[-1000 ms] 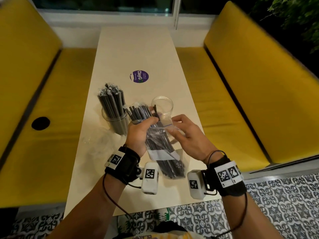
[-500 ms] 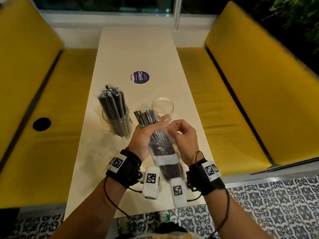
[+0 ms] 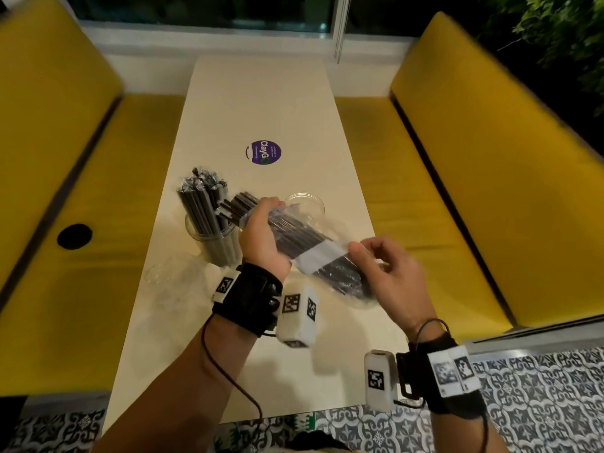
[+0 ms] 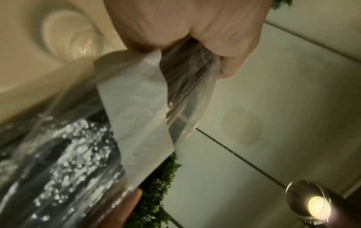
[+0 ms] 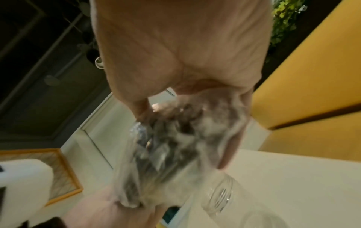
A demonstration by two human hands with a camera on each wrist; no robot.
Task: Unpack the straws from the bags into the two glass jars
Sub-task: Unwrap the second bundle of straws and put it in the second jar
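The clear bag point(image 3: 322, 256) of dark straws point(image 3: 238, 206) lies slanted above the bench point(image 3: 261, 103), straw tips poking from its open end. The left hand point(image 3: 261, 238) grasps that end; the right hand point(image 3: 387, 277) pinches the film near the white label. One jar point(image 3: 214, 240) stands packed with straws; the other jar point(image 3: 305, 204) is half hidden behind the bag, its contents unclear. Both wrist views are blurred.
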